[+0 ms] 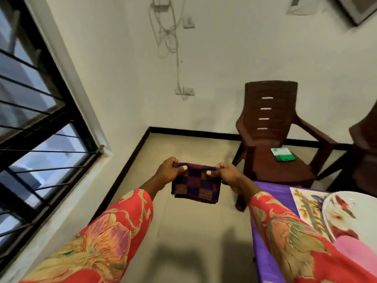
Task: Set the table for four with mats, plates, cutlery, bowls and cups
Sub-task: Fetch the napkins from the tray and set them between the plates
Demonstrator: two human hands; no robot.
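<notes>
I see my left hand (170, 170) and right hand (226, 174) pinching the checked cloth (195, 185) by its top corners, left of the table (265, 201).

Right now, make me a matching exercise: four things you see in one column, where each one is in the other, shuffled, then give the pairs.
Things:
1. checked cloth
2. green packet
3. floral plate
4. loose cables

Places:
A. on the brown chair seat
B. hanging on the wall
C. held up between left hand and right hand
D. on the purple-covered table

Pairs: 1-C, 2-A, 3-D, 4-B
</notes>
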